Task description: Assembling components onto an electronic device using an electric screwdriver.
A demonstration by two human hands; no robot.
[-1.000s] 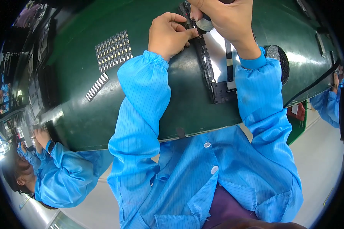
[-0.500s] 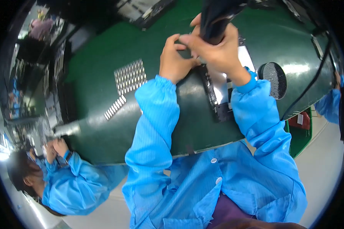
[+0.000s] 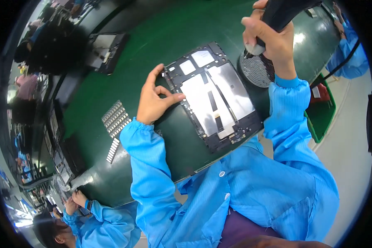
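Note:
An opened tablet, with silver plates and a black frame, lies tilted on the green table. My left hand grips its left edge, thumb on the rim and index finger by the upper corner. My right hand is closed round a black electric screwdriver to the right of the tablet. Its tip points down at a round black dish of small parts, likely screws; whether it touches them I cannot tell.
Left of my left hand lie a sheet of small pale pieces and a white strip. Another opened device sits at the far left. A green bin stands below the right table edge. Co-workers in blue sleeves sit on both sides.
My right hand has moved the screwdriver right, off the tablet to above the dish. My left hand now rests on the tablet's left edge, apart from the right hand. The view has shifted.

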